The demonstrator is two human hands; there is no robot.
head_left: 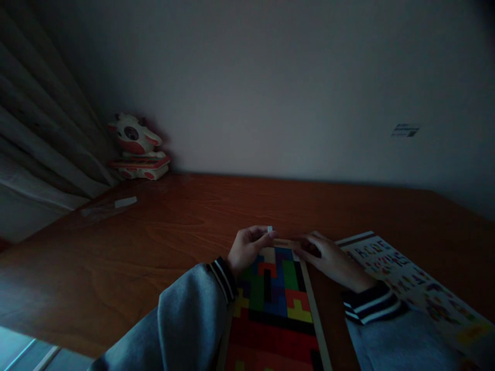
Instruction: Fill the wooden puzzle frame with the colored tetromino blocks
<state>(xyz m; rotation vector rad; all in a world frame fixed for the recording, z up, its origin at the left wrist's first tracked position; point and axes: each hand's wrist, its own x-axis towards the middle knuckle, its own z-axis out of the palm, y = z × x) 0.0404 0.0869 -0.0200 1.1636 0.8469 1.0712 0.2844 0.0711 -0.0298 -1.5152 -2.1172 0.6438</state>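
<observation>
A wooden puzzle board (319, 330) filled with coloured block pieces lies lengthwise in front of me. My left hand (249, 248) is closed in a pinch above its far left corner, holding a small white block (269, 229) at the fingertips. My right hand (325, 257) is at the far right corner, its thumb and fingers closed around the board's edge. By the right thumb a white piece (296, 255) shows inside the frame. A green piece (289, 274) and a yellow piece (299, 313) lie flat among the others. The left forearm covers part of the board's left side.
To the right lies a printed sheet (406, 278) with letters and pictures, partly under my right sleeve. A cow-shaped toy (139, 147) stands at the back left by the curtain (42, 123). A white strip (126, 202) lies on the wooden table (174, 232). The wall is behind.
</observation>
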